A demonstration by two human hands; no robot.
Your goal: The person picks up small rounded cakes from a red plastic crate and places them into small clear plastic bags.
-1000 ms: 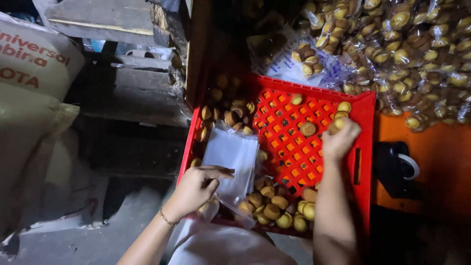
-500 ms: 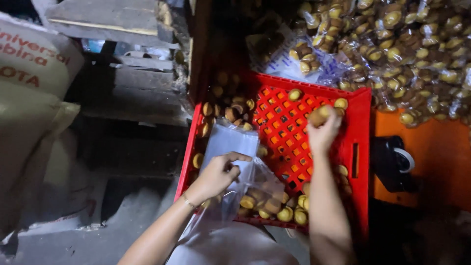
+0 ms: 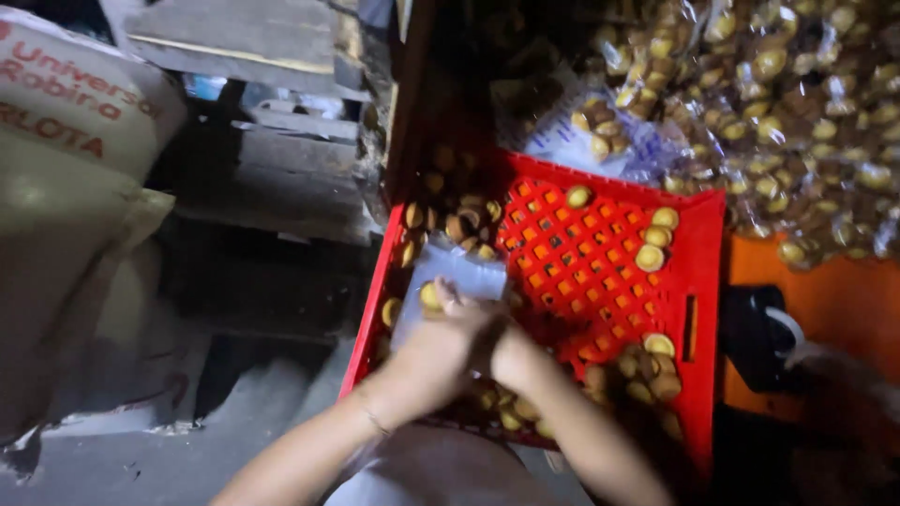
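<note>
A red perforated crate point(image 3: 694, 253) lies in front of me with small round yellow-brown cookies point(image 3: 647, 244) scattered across its floor. My left hand point(image 3: 441, 342) holds a clear plastic bag point(image 3: 455, 281) over the crate's left side, with one cookie point(image 3: 429, 296) showing at the bag. My right hand point(image 3: 502, 342) is pressed against the left hand at the bag's mouth. Whether the right hand still grips a cookie is hidden.
Many filled clear bags of cookies point(image 3: 797, 103) are piled behind and to the right of the crate. A large printed sack point(image 3: 66, 187) stands at the left, beside wooden pallets point(image 3: 253, 56). A dark object point(image 3: 759, 337) rests on an orange surface point(image 3: 844, 309) at the right.
My right hand came back from the crate's far right side to the bag held by my left hand. The bag has been drawn closer to me.
</note>
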